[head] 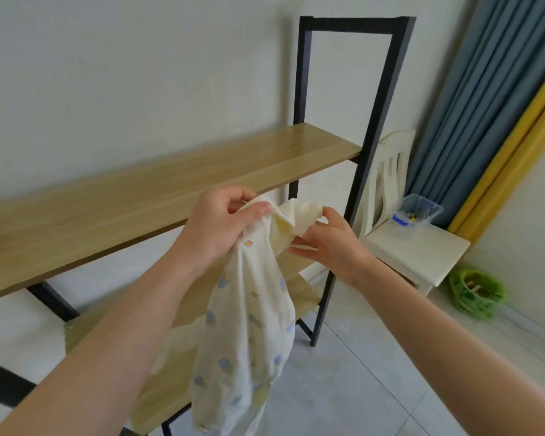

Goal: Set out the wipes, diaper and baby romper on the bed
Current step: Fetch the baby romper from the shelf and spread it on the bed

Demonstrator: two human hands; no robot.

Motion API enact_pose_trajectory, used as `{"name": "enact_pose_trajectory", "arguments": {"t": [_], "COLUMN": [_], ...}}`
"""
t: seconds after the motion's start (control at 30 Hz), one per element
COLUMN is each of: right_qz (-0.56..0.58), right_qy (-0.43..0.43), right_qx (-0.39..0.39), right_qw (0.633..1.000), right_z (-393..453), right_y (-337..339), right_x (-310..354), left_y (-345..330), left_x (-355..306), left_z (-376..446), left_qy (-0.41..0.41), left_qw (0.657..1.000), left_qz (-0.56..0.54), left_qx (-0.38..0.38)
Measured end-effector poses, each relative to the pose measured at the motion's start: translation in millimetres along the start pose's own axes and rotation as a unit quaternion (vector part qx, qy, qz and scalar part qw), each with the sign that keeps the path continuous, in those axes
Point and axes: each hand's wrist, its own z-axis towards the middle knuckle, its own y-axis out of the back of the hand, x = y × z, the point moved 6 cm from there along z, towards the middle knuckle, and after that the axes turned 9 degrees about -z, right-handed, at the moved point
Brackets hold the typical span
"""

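Observation:
A cream baby romper (249,319) with small blue and yellow prints hangs in the air in front of a wooden shelf unit. My left hand (221,228) grips its top edge at the left. My right hand (331,247) pinches the bunched fabric at the top right. The rest of the garment dangles down between my forearms. No wipes, diaper or bed are in view.
A black-framed shelf unit with a bare wooden upper board (139,199) stands against the white wall. To the right is a cream chair (416,250) holding a clear plastic box (417,212). A green basket (477,294) lies on the tiled floor by blue and yellow curtains (485,105).

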Motion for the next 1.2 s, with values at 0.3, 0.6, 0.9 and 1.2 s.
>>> {"name": "enact_pose_trajectory", "arguments": {"t": [0.3, 0.6, 0.9, 1.2], "right_qz": [-0.171, -0.224, -0.344, -0.371], "right_qy": [-0.077, -0.105, -0.037, 0.001], "right_qx": [-0.049, -0.12, -0.163, -0.238], "right_qw": [0.981, 0.961, 0.924, 0.898], "right_z": [-46.6, -65.0, -60.0, -72.4], "right_y": [26.3, 62.1, 65.5, 58.2], "right_x": [-54.6, -79.7, -75.1, -70.5], "left_y": [-52.8, -68.3, -61.0, -62.4], "left_x": [36.6, 76.1, 107.6, 124.4], "left_z": [-3.3, -4.2, -3.3, -3.7], "left_qy": [0.027, 0.054, 0.067, 0.048], "left_qw": [0.999, 0.998, 0.996, 0.996], "left_qz": [-0.021, 0.001, 0.065, 0.053], "left_qx": [0.021, 0.037, 0.011, 0.052]}}
